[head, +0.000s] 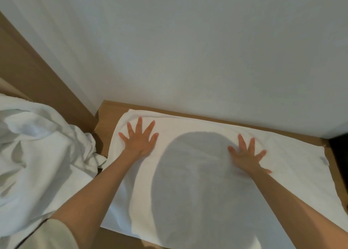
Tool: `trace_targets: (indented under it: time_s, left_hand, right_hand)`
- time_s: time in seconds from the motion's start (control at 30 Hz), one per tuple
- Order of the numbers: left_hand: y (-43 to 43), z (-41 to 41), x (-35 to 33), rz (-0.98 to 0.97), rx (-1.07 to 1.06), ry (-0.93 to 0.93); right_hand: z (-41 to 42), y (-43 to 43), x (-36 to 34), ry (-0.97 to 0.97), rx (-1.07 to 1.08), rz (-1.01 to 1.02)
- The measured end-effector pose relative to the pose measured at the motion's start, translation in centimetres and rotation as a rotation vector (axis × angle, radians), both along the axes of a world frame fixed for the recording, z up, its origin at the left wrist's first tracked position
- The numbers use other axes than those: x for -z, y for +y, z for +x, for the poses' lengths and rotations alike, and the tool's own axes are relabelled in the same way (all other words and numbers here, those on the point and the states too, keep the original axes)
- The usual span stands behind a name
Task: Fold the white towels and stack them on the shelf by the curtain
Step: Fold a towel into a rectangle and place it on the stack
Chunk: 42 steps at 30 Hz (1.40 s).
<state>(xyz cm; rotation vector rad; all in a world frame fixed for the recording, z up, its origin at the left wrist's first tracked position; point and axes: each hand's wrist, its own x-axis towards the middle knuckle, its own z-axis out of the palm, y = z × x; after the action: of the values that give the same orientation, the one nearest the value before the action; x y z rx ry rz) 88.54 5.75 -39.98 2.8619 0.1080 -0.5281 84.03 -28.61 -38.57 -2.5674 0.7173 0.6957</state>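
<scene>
A white towel (197,173) lies spread flat on a brown wooden surface (107,117) against the wall. My left hand (140,141) presses flat on the towel's far left part, fingers spread straight. On the towel's right part my right hand (246,157) lies flat with its fingers splayed too. A small label (324,160) shows at the towel's right edge. My head's shadow falls across the towel's middle.
A heap of crumpled white towels (37,154) lies at the left, beside the flat towel. A brown wooden panel (37,75) runs diagonally up the left. A white wall (188,51) stands right behind the surface. A dark gap (339,147) sits at the far right.
</scene>
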Motion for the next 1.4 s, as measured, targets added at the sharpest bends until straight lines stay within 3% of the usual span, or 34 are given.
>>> trace_targets:
  time_s: [0.1,0.23,0.33,0.73,0.83,0.93,1.1,1.4]
  left_hand:
    - [-2.1,-0.4,-0.5,-0.005,0.025,-0.103]
    - [-3.7,-0.1,-0.1,0.072,0.006,-0.142]
    - [-1.7,1.2,0.6,0.086,-0.043,-0.118]
    - [0.7,3.7,0.9,0.046,-0.036,-0.062]
    - [-1.1,1.6,0.5,0.047,-0.032,-0.140]
    - [-3.9,-2.9,0.4,-0.112,0.041,-0.274]
    - [-6.3,-9.9,1.8,-0.118,0.155,-0.278]
    - [-0.5,-13.6,1.1,-0.052,-0.054,-0.282]
  right_hand:
    - [0.1,2.7,-0.3,-0.053,-0.002,-0.093]
    - [0.9,8.6,-0.3,-0.210,-0.302,-0.046]
    - [2.1,10.1,0.7,-0.129,-0.285,0.015]
    - [4.6,9.1,1.6,-0.114,-0.254,-0.133]
    - [2.3,10.7,0.8,-0.224,-0.285,-0.063]
    - [-1.4,12.4,0.3,-0.330,-0.353,-0.020]
    - [-7.6,12.9,1.5,-0.364,-0.430,-0.016]
    - [-9.8,9.6,3.1,-0.425,-0.541,-0.197]
